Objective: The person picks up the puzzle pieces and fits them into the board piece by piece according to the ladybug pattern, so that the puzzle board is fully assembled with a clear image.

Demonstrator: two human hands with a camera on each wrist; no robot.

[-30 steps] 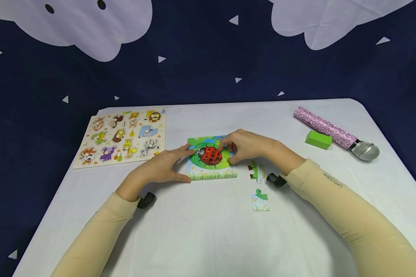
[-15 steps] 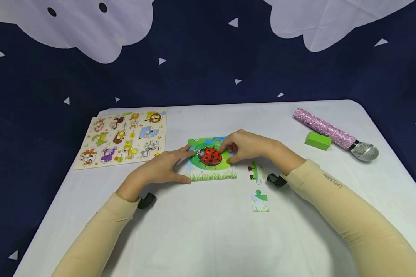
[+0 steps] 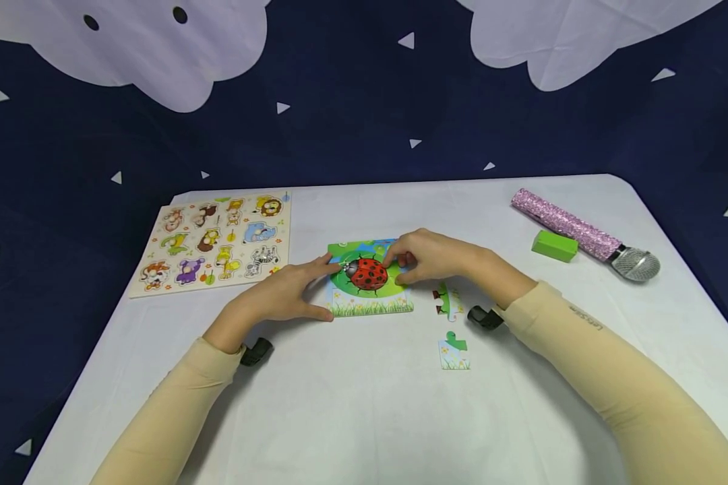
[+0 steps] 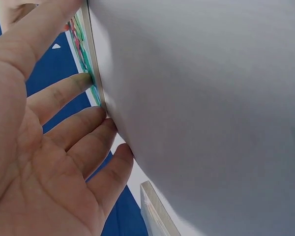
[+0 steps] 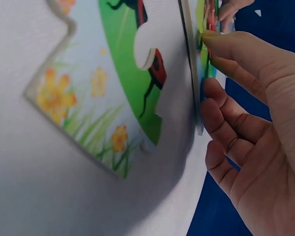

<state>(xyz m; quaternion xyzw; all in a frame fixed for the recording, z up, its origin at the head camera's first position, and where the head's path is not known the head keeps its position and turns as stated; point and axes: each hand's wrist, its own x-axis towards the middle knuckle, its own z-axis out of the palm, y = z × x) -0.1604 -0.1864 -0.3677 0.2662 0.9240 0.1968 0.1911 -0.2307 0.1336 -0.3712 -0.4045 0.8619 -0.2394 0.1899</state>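
Observation:
A ladybug jigsaw puzzle [image 3: 364, 304] lies flat on the white table in the head view. My left hand [image 3: 285, 293] is spread along its left side, thumb at the near corner and forefinger on the picture. In the left wrist view, the fingertips [image 4: 101, 115] rest against the puzzle's edge. At the right side of the puzzle, my right hand [image 3: 433, 254] pinches a puzzle piece between thumb and forefinger; those fingers mostly cover it. Two loose pieces lie to the right: one with green and dark red [image 3: 451, 304], one with grass and flowers [image 3: 453, 357].
A wooden animal peg board [image 3: 218, 239] lies at the back left of the table [image 3: 352, 411]. At the back right are a green block [image 3: 555, 246] and a pink glitter microphone [image 3: 573, 225]. A dark blue curtain [image 3: 352, 135] hangs behind.
Both hands stay in place on the puzzle, with hardly any motion visible in the right fingers. The loose pieces have not moved; the head view has shifted slightly.

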